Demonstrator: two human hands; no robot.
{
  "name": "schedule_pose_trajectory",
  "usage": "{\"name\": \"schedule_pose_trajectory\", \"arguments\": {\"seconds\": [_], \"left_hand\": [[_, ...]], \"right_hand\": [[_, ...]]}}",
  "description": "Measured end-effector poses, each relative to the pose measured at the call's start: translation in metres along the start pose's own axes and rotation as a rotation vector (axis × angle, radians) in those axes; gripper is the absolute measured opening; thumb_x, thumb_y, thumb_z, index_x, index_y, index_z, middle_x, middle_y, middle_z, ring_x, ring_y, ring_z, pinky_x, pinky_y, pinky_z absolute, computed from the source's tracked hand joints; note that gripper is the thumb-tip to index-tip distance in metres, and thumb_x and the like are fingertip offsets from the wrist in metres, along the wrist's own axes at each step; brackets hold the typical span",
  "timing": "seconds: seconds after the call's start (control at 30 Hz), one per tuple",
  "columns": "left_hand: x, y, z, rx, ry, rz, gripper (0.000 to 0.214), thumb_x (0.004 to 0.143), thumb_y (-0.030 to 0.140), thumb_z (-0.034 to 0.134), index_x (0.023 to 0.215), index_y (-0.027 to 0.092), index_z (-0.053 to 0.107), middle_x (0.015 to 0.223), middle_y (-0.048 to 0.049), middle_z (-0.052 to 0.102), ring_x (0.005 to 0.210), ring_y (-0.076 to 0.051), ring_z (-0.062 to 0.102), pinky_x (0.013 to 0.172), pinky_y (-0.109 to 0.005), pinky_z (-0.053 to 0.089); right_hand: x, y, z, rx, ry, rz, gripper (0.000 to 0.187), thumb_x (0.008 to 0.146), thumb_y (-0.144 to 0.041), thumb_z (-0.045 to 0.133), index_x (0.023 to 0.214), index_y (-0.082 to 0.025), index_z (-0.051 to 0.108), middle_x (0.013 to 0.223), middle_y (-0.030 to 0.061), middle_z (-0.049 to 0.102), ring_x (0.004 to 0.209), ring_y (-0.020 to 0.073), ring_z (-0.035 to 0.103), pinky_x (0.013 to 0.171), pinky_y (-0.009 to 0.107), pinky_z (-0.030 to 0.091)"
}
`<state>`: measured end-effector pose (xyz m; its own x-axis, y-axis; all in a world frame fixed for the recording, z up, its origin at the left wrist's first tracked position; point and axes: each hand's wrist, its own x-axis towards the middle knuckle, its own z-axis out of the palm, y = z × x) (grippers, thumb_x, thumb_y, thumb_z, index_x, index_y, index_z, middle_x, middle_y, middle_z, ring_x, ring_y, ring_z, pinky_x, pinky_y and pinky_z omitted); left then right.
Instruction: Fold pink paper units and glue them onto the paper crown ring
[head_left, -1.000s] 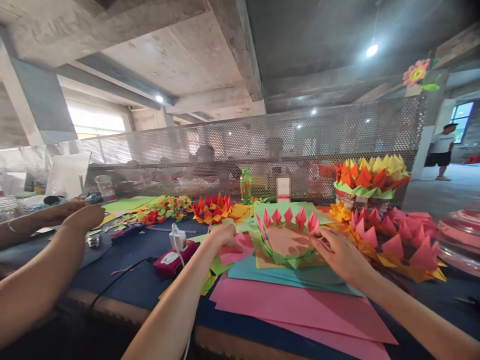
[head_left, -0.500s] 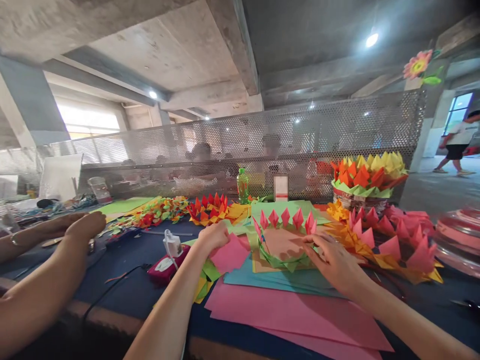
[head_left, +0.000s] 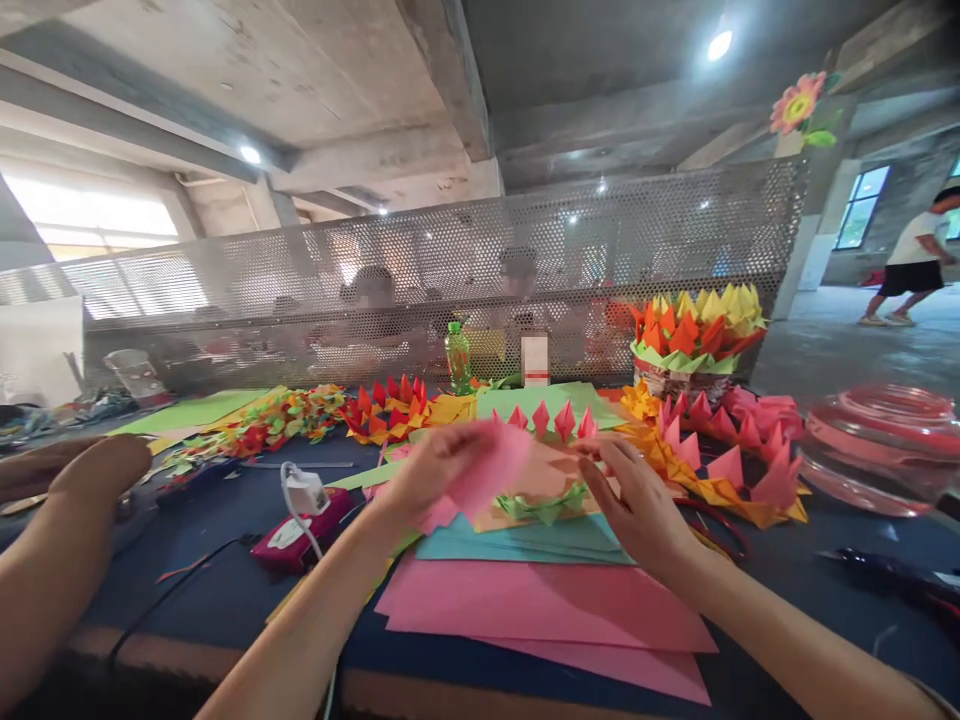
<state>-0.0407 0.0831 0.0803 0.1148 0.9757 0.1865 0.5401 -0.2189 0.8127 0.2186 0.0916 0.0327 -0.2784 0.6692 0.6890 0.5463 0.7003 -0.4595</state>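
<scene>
"Firstly, what is the left hand [head_left: 435,468] doing?"

"It is gripping a piece of pink paper [head_left: 495,472], blurred, which is covering part of the paper crown [head_left: 553,503] on its left."

"And the right hand [head_left: 624,490]?"

"Its fingers are curling at the right side of the paper crown; whether they are pinching it, I cannot tell."

"Where is the paper crown lying?"

"It is resting between both hands, on stacked sheets [head_left: 517,546]. Farther off, slightly left, a green bottle [head_left: 457,362] is standing."
</scene>
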Motion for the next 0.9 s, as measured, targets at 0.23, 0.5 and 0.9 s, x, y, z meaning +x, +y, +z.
{"name": "schedule_pose_trajectory", "arguments": {"seconds": [0.23, 0.5, 0.9], "left_hand": [[-0.022, 0.005, 0.078, 0.007, -0.623, 0.116, 0.021, 0.099, 0.031, 0.065, 0.085, 0.015, 0.068, 0.083, 0.0001, 0.068, 0.072, -0.014, 0.064, 0.071, -0.029, 0.057], [-0.011, 0.003, 0.068, 0.015, -0.774, 0.225, 0.028, 0.089, 0.001, 0.053, 0.090, 0.018, 0.076, 0.073, 0.0041, 0.068, 0.069, -0.012, 0.062, 0.066, -0.020, 0.046], [-0.033, -0.011, 0.070, 0.047, -0.236, 0.419, 0.026, 0.097, 0.040, 0.065, 0.104, 0.015, 0.063, 0.102, -0.0081, 0.066, 0.099, -0.022, 0.059, 0.088, -0.034, 0.046]], "right_hand": [[-0.017, -0.005, -0.031, 0.031, -0.070, -0.191, 0.035, 0.109, -0.037, 0.031, 0.131, -0.024, 0.055, 0.127, 0.0123, 0.061, 0.121, 0.0258, 0.056, 0.104, 0.043, 0.045], [-0.046, -0.017, -0.033, -0.103, -0.257, -0.833, 0.023, 0.104, -0.036, 0.057, 0.114, -0.020, 0.070, 0.102, -0.0013, 0.078, 0.106, 0.0147, 0.067, 0.117, 0.029, 0.031], [-0.067, 0.000, -0.024, -0.159, -0.179, -0.546, 0.041, 0.111, -0.016, 0.035, 0.089, -0.023, 0.069, 0.081, -0.0057, 0.077, 0.086, 0.0081, 0.071, 0.098, 0.022, 0.048]]}}
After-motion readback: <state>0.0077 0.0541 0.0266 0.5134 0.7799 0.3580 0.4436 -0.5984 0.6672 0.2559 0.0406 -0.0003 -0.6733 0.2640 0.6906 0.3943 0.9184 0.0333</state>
